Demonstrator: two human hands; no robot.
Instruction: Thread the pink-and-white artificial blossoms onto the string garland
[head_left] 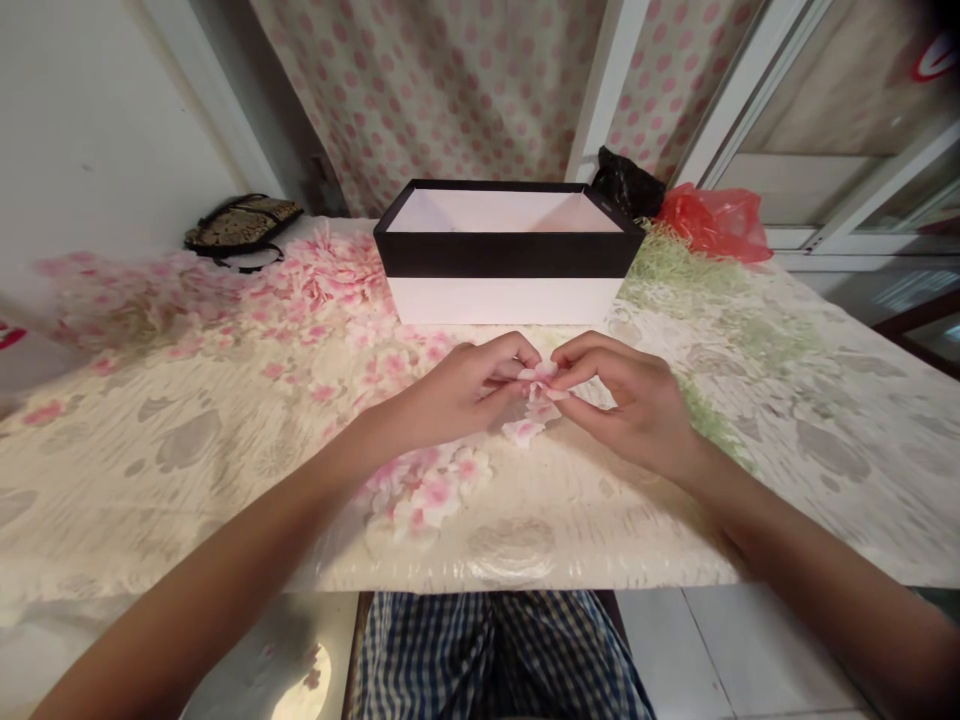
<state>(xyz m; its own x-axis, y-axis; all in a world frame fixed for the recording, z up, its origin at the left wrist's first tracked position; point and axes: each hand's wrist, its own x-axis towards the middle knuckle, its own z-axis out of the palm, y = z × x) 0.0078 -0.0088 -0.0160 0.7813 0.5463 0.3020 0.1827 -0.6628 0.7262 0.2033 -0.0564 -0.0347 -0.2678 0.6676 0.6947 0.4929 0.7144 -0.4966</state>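
Observation:
Both hands meet above the table in front of a white box with a black rim (510, 255). My left hand (480, 388) pinches the left side of a pink and white flower (541, 378). On the flower's right side, the thumb and fingers of my right hand (634, 400) are closed on it too. Another pale flower (523, 431) shows just below the fingertips. A small group of pink and white flowers (435, 490) lies near the front edge, below my left wrist. The box stands upright with its top open; its floor is hidden.
Many loose pink flowers (322, 275) spread over the left of the patterned tablecloth (225, 480). A patterned pouch (244, 222) lies at the back left. Green shredded filler (675, 265), a red plastic bag (716, 220) and a black bag (626, 184) are at the back right.

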